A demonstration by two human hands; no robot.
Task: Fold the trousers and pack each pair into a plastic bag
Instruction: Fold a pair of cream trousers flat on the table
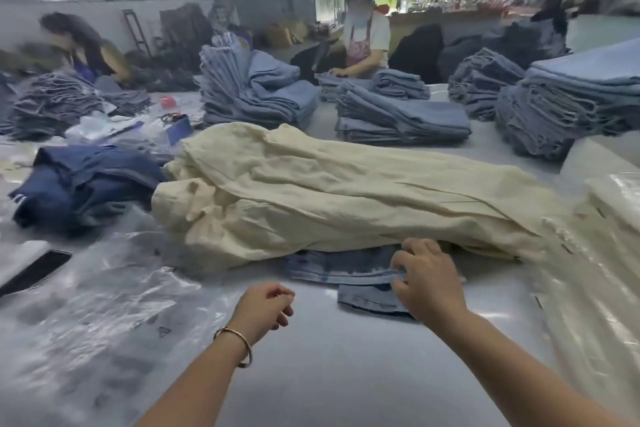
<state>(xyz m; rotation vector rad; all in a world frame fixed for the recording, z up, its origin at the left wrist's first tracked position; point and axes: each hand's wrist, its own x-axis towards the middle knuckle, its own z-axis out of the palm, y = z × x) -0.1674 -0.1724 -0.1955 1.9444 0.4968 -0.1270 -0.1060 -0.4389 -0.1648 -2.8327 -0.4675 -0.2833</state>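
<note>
A heap of cream trousers (329,187) lies across the middle of the grey table (346,374). Under its near edge sticks out a pair of blue denim trousers (346,269). My right hand (427,277) grips the edge of that denim, fingers curled over it. My left hand (265,305), with a bangle on the wrist, hovers just above the table to the left of the denim, fingers loosely curled and holding nothing. Clear plastic bags (104,308) lie spread on the table at the left.
Dark blue garments (83,184) are piled at the left, a black phone (34,270) near them. Bagged cream trousers (609,218) sit at the right. Stacks of folded jeans (401,121) fill the far side, where two people work.
</note>
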